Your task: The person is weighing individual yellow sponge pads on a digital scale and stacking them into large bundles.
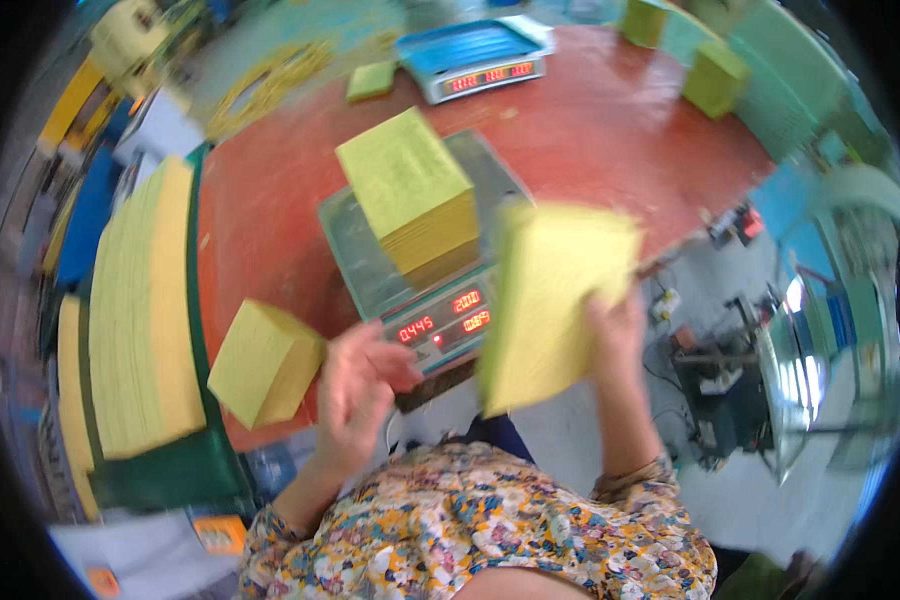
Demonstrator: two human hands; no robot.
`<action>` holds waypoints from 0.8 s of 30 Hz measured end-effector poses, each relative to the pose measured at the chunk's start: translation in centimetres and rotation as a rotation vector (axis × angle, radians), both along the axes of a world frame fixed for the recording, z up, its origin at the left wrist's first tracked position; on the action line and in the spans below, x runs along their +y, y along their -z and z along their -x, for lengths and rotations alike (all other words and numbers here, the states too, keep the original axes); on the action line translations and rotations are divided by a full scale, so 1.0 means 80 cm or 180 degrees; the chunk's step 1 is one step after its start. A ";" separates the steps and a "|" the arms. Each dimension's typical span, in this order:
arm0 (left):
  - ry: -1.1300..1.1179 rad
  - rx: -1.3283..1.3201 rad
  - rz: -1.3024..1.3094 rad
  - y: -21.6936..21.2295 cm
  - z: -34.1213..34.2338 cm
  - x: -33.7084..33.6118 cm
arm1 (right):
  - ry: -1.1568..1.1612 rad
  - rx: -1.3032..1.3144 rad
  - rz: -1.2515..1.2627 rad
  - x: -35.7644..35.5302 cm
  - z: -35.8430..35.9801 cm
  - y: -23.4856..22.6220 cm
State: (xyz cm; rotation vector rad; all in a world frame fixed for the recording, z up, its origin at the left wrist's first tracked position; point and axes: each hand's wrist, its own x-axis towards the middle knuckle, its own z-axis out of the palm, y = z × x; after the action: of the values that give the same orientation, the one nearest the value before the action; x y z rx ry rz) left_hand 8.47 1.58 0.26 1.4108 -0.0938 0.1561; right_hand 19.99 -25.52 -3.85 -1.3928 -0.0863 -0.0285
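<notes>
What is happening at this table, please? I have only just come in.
A person's right hand grips a thick yellow stack, holding it up beside the near right corner of a scale. The left hand appears empty, near the scale's lit display. Another yellow pile rests on the scale, which stands on a red table. A yellow block lies to the left, and a second scale with a blue tray stands farther back.

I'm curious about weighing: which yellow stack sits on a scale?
The yellow stack on the nearer scale, behind its red digits; the right hand holds another stack, and the rest lie off the scales.
</notes>
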 end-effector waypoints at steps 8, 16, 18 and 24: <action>-0.4402 0.0175 -0.1365 -0.071 0.291 0.035 | -0.1179 0.0914 0.0856 -0.168 -0.171 0.082; -0.3737 0.1790 -0.3648 -0.037 0.329 0.124 | -0.1126 0.0069 0.2562 -0.176 -0.207 0.112; -0.3312 0.1561 -0.4015 -0.007 0.313 0.147 | -0.0500 -0.0575 0.3379 -0.188 -0.192 0.082; -0.2622 0.2111 -0.4386 0.036 0.296 0.160 | -0.0564 -0.0697 0.1772 -0.117 -0.003 -0.016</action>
State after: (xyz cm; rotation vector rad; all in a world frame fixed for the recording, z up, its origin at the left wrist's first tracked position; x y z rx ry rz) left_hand -15.24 14.39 -2.65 2.7257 1.1459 0.3156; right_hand 20.24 -34.85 -2.60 -1.9293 -0.4257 -0.0094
